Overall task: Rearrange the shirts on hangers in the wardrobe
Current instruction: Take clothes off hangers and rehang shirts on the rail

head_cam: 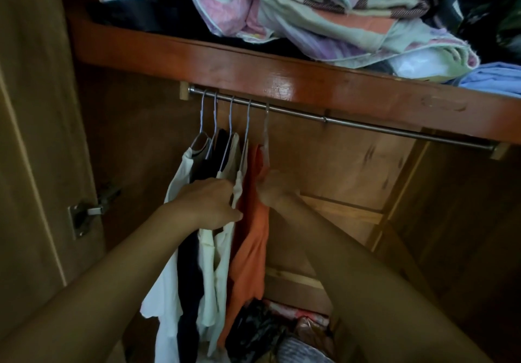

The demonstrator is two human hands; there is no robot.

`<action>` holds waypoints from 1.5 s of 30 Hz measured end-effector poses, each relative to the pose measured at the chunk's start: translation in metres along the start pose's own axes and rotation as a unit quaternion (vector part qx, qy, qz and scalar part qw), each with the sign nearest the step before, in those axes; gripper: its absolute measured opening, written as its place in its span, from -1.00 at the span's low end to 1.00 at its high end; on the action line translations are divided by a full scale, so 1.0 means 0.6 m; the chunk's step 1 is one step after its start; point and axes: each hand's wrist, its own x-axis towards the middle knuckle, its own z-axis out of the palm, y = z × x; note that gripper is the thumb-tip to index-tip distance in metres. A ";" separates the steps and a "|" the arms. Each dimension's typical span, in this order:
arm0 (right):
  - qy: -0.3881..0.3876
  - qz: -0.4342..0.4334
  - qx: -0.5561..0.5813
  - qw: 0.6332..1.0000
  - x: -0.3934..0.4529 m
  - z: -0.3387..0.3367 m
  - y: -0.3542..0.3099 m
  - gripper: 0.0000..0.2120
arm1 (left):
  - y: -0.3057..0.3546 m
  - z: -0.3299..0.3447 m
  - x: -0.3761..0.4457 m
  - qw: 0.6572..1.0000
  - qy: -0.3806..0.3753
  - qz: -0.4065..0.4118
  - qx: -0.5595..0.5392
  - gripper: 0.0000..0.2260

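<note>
Five shirts on hangers bunched at the left end of the rail, likely to leave the rest of it free for re-spacing. Left hand closed in a pinch on the cream shirt, parting it from the orange shirt; right hand blurred at the orange shirt's far side, grip impossible to tell. Shirts hanging long axis vertical, collars up, hooks over the rail, edge-on to the camera.
</note>
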 end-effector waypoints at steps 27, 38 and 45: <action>0.170 -0.060 -0.068 0.981 -0.187 -0.106 0.170 -0.77 | 0.057 0.028 0.032 0.983 0.053 0.050 -0.167 -0.36; 0.172 -0.037 -0.142 0.974 -0.351 -0.134 0.283 -0.67 | 0.122 0.076 0.057 0.982 0.017 0.103 -0.156 -0.03; 0.211 0.004 -0.167 0.963 -0.488 -0.186 0.341 -0.72 | 0.208 0.089 0.017 0.940 0.062 0.232 -0.243 -0.46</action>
